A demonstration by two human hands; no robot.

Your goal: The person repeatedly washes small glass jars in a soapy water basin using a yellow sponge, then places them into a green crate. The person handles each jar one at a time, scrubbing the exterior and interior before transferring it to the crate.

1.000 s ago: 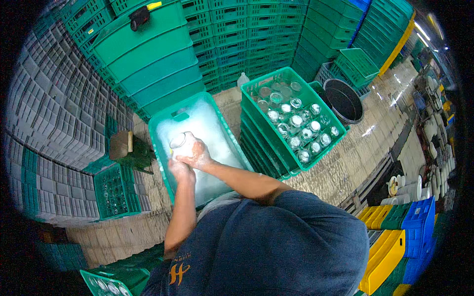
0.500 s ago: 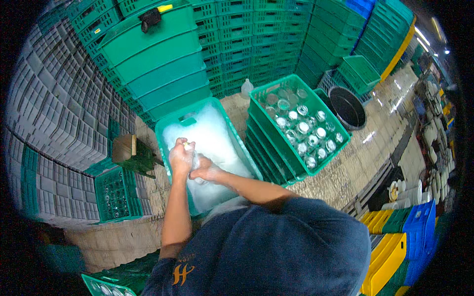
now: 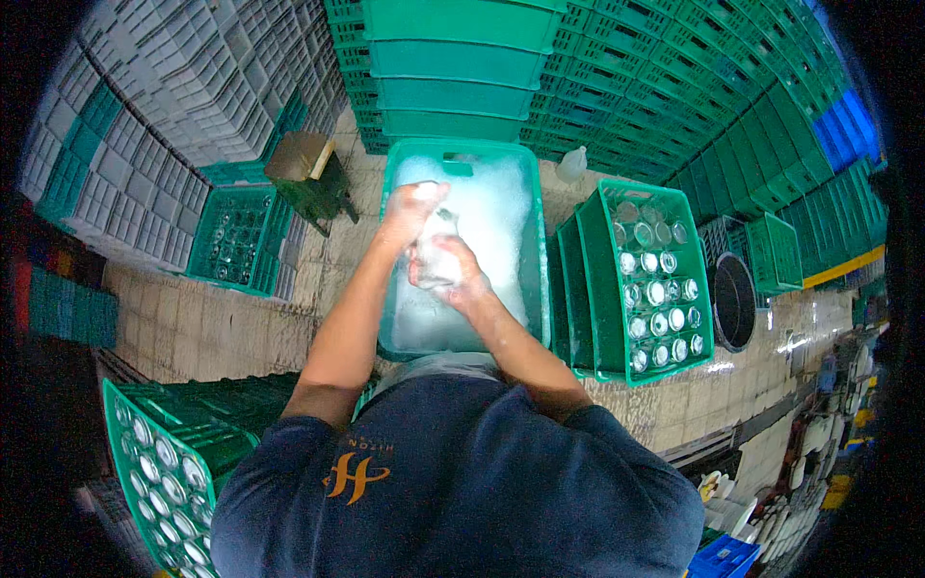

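Observation:
Over a green tub [image 3: 541,275] full of white suds, my two hands work close together. My left hand [image 3: 412,214] is closed, its fingers curled at the upper end of what lies between the hands; suds hide what it grips. Lower and to the right, my right hand [image 3: 459,267] wraps round a foam-covered glass jar [image 3: 438,260], which tilts between both hands. The foam blurs the jar's outline.
To the right, a green crate [image 3: 609,279] of glass jars tops a stack. A black bucket [image 3: 732,303] and a translucent jug [image 3: 572,165] stand nearby. At left are a small wooden stool [image 3: 301,159] and another jar crate [image 3: 114,409]. Tall green crate stacks [image 3: 453,67] rise behind.
My view has swung round, so the tub now sits straight ahead and the lower-left jar crate shows more. My hands stay together over the suds, with the right hand's grip turned and more foam-covered glass showing.

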